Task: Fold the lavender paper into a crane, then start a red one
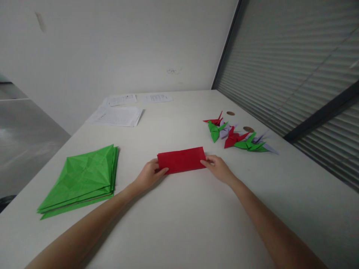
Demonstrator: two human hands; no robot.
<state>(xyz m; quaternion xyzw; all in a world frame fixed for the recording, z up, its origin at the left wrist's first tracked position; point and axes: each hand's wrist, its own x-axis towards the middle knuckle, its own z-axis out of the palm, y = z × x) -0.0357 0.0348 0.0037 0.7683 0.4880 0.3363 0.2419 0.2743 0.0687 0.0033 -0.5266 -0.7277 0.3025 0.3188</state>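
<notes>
A sheet of red paper (181,160), folded into a long rectangle, is held between both hands over the white table. My left hand (149,173) pinches its left end, with the thumb on the front face and the fingers behind. At the right end, my right hand (218,168) grips the paper the same way, thumb in front. Whether the lower edge touches the table I cannot tell. To the left of my left hand lies a stack of creased green paper sheets (86,170). Several folded paper cranes (232,138) in red, green and pale purple sit beyond my right hand.
Printed white papers (117,116) lie at the table's far left, with another sheet (157,98) near the wall. Two round brown table holes (248,129) are near the right edge. Window blinds (291,63) run along the right side. The white table (185,224) ends at a wall.
</notes>
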